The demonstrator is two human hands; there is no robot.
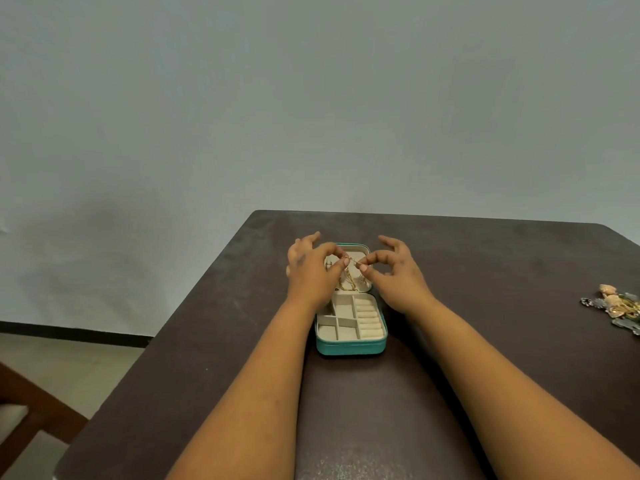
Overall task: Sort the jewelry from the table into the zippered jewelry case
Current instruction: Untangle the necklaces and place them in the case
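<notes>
Head cam view: the teal jewelry case (350, 344) lies unzipped and flat on the dark desk (485, 271), lid half away from the person, tray half nearer. The tray has cream square compartments and a column of ring rolls along its right side.

Both hands are up over the lid half. The left hand (311, 271) pinches 1 end of a gold chain (347, 273) between thumb and forefinger, other fingers fanned out. The right hand (398, 271) pinches the other end the same way, its spare fingers raised too. The chain droops down onto the lid lining.

Over at the desk's right edge sits a pile of jewelry (618, 306), well apart from the case.
</notes>
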